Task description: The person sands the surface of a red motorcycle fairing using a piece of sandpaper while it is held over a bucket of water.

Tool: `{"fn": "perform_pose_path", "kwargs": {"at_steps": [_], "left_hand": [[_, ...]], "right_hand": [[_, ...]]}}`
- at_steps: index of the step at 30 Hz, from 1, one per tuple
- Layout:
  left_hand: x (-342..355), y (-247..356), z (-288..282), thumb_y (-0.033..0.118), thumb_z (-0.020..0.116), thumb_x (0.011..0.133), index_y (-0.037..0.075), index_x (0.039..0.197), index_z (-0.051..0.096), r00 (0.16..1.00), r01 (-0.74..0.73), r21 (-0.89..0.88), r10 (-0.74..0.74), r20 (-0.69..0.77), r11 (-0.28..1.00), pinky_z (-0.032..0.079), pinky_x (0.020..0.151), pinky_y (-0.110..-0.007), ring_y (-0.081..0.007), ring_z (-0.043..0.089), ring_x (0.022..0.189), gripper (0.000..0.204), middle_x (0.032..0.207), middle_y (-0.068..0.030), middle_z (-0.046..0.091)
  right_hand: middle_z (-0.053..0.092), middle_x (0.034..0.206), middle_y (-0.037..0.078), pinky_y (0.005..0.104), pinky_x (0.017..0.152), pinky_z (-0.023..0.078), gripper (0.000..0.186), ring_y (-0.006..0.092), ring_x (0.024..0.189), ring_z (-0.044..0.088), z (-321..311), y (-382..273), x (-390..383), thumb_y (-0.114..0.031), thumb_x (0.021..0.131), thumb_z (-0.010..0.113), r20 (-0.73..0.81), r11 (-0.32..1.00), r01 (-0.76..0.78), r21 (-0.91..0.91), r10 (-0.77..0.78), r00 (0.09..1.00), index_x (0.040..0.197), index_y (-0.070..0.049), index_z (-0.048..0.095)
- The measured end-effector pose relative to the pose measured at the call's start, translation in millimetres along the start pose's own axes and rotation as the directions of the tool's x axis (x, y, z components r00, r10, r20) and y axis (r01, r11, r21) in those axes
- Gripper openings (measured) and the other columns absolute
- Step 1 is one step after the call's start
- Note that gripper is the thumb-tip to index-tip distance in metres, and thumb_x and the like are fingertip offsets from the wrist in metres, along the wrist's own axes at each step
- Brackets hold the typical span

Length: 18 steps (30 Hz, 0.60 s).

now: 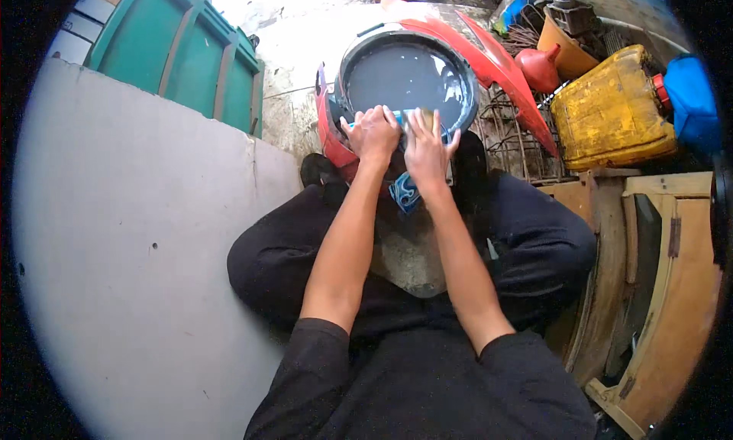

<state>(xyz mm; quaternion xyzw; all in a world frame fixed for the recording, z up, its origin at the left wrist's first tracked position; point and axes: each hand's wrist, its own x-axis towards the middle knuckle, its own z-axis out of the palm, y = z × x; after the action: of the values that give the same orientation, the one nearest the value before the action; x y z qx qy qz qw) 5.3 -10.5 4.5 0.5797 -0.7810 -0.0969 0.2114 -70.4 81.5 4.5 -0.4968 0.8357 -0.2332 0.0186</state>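
Observation:
A round dark basin (pixel 402 71) of greyish water stands in front of me. At its near rim, both hands are on a blue object (pixel 407 119) that they mostly hide. My left hand (pixel 372 138) has its fingers curled over it. My right hand (pixel 427 151) is beside it, fingers bent over something blurred and olive-coloured that I cannot make out. Below my hands a blue patterned cloth (pixel 405 192) hangs between my legs. A curved red panel (pixel 336 142) lies at the basin's left.
A grey wall panel (pixel 130 234) and green panels (pixel 168 58) are at left. At right are another red panel (pixel 504 73), a red funnel (pixel 537 67), a yellow jerrycan (pixel 599 111), a blue container (pixel 691 100), metal grating (pixel 508 134) and wooden frames (pixel 664 295).

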Motion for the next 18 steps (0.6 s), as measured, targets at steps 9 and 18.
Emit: {"fn": "perform_pose_path", "kwargs": {"at_steps": [9,18], "left_hand": [[-1,-4,-2,0.033,0.046,0.097,0.009,0.088,0.072,0.999,0.024,-0.018,-0.023,0.046,1.000,0.034,0.107,-0.063,-0.0321,0.067,0.100,0.037,0.098,-0.0131,0.073],[-1,0,3,0.030,0.048,0.094,0.009,0.084,0.073,1.000,0.014,-0.003,-0.014,-0.012,1.000,0.035,0.105,-0.064,-0.0316,0.068,0.097,0.035,0.092,-0.0114,0.074]], "right_hand": [[0.053,0.148,-0.001,0.0708,0.113,0.009,0.042,0.0309,0.147,0.034,-1,-2,-34,-0.033,0.104,0.043,0.019,0.999,0.029,0.022,-0.029,0.999,0.142,-0.019,0.055],[0.057,0.144,-0.001,0.0713,0.112,0.011,0.040,0.0299,0.146,0.034,-1,0,-8,-0.029,0.102,0.047,0.015,1.000,0.015,-0.009,-0.015,1.000,0.139,-0.018,0.057]]}}
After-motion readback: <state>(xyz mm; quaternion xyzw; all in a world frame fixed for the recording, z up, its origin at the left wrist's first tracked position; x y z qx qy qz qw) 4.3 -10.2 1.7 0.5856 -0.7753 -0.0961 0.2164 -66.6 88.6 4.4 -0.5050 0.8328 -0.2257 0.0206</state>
